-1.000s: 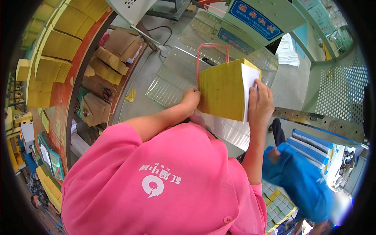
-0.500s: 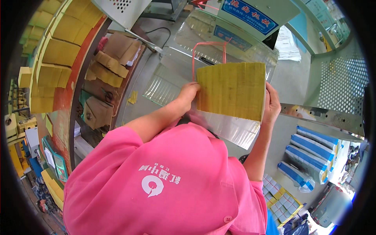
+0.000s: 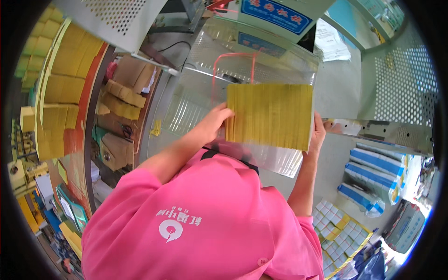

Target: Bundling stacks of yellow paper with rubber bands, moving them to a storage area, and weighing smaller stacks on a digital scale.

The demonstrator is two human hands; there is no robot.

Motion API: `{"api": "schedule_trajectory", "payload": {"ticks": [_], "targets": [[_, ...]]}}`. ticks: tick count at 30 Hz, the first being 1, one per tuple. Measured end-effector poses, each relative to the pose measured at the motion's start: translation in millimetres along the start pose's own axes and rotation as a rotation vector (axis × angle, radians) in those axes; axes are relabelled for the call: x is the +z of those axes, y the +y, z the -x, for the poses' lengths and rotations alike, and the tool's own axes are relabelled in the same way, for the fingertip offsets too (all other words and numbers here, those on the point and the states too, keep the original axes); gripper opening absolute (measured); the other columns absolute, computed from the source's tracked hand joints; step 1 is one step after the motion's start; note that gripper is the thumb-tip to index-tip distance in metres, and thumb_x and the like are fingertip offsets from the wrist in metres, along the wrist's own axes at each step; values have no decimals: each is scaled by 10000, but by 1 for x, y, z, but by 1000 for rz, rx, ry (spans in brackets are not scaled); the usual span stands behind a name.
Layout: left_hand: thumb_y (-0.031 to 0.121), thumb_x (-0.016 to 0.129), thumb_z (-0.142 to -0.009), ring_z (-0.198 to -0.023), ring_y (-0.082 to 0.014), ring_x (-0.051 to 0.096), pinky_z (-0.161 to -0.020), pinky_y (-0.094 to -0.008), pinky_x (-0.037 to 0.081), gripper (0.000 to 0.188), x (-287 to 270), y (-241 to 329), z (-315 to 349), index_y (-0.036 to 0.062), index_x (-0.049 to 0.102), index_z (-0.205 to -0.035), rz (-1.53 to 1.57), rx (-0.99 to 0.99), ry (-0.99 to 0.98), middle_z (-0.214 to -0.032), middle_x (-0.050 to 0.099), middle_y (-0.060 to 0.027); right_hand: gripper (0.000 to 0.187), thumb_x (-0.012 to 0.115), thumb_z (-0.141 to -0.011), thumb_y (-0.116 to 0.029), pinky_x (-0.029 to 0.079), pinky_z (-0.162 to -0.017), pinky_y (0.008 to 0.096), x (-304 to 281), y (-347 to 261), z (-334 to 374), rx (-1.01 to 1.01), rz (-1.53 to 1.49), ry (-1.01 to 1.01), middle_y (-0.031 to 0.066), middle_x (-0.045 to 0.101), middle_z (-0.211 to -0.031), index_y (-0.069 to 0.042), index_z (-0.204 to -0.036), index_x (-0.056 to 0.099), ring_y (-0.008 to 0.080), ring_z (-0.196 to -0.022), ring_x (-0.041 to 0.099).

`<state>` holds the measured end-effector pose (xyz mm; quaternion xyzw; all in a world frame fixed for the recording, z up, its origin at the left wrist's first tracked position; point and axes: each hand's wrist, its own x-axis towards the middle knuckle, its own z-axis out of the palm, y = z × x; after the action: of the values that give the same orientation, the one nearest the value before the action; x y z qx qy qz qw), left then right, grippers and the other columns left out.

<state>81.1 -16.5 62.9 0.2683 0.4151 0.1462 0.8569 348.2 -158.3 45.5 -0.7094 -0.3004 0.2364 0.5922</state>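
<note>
Both my hands hold a thick block of yellow paper (image 3: 269,115) between them, its many thin layers showing as upright lines. My left hand (image 3: 219,119) presses on its left side, fingers curled against the edge. On the right side my right hand (image 3: 318,133) grips the edge, its fingertips partly hidden behind the block. Below it is a shiny metal table (image 3: 280,162) with slots and perforations. A thin pink strap (image 3: 233,56) forms a loop just beyond the block's far edge.
A shelf with brown paper pieces (image 3: 123,95) is at left, beside a red-edged table with yellow paper stacks (image 3: 60,88). Beyond the metal table stands a machine housing with a blue label (image 3: 275,16). Perforated metal guarding (image 3: 401,86) and blue-and-white packs (image 3: 375,163) are at right.
The view has shifted, with the strap and table further left in the picture. The block has moved a little right relative to the strap, still held in both hands.
</note>
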Motion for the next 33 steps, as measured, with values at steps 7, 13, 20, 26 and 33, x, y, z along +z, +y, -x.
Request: {"api": "schedule_trajectory", "payload": {"ticks": [7,13,20,26,33], "targets": [[175,464,-973,-1158,-155,559,-1028,-330,401,428,-14,3,26,-15,491,-1355,-555,90,-52,-1243,607,-57,237,561,-919,-16,488,-822,254,11,74,67,204,-313,55,-18,644,-1014,-41,-1139,646,90,-908,590],[176,476,-977,-1112,-151,583,-997,-340,427,437,-39,8,-2,11,481,-1381,-288,-45,-57,-1225,609,-64,247,556,-945,-70,515,-777,248,-19,95,76,409,-501,-22,1,663,-1048,-22,-1175,635,91,-929,613],[202,517,-990,-933,-180,647,-798,-306,497,348,-68,-31,-49,43,548,-1298,-753,346,175,-1087,656,-55,277,558,-959,-118,518,-787,254,-23,82,73,489,-448,-25,10,672,-1048,-10,-1204,627,114,-909,630],[186,500,-1015,-1025,-131,624,-848,-279,540,355,-45,-56,-43,79,496,-1354,-326,322,189,-1198,605,-28,311,530,-996,-230,497,-733,262,11,60,59,511,-516,72,27,669,-990,-6,-1188,628,107,-843,616],[188,461,-1030,-906,-115,640,-756,-265,547,257,1,-38,-66,43,544,-1226,-61,404,233,-1066,629,-35,262,569,-933,-162,494,-699,289,15,49,17,624,-533,300,41,657,-919,20,-1100,656,129,-808,609]]}}
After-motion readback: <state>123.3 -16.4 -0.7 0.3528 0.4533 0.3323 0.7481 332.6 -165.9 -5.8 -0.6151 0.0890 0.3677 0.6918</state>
